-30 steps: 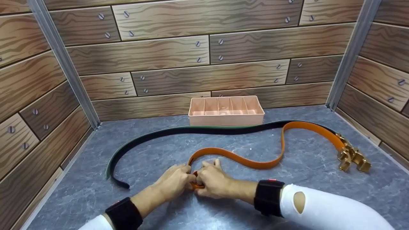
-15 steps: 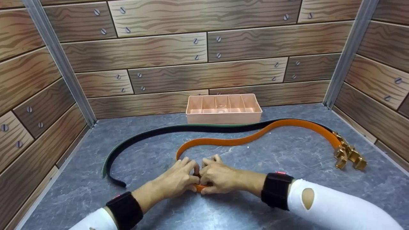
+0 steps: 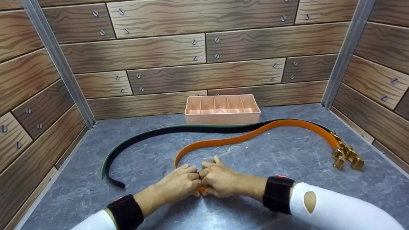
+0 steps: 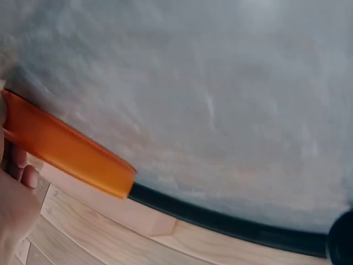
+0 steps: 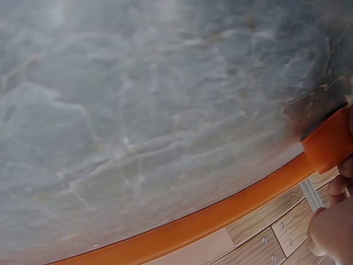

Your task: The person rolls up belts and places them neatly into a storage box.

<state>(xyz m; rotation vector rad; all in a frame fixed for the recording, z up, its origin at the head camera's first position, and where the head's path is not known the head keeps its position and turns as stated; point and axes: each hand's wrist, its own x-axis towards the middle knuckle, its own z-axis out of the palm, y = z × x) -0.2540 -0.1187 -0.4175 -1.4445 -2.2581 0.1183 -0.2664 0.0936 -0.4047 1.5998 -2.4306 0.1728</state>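
Note:
An orange belt (image 3: 243, 137) runs from gold buckles (image 3: 347, 155) at the right, along an S-shaped curve, to both hands at the front middle. Its near end is coiled small between them, mostly hidden by the fingers. My left hand (image 3: 179, 183) grips the coil from the left, and my right hand (image 3: 220, 180) pinches it from the right, the two hands touching or nearly so. In the left wrist view an orange belt stretch (image 4: 71, 146) stands on edge beside the fingers. The right wrist view shows the orange strap (image 5: 220, 215) leading to the coil.
A dark belt with a green edge (image 3: 166, 130) arcs behind the orange one, its tip curled at the left. Against the back wall stands a pink tray with compartments (image 3: 222, 118). Wood-patterned panels (image 3: 159, 78) enclose the grey tabletop (image 3: 255, 207) at the back and sides.
The orange belt's deep bend has flattened into a gentler curve, and its loop beside the left hand has shifted left. Both hands keep working at the coiled end, now closer together than half a second ago.

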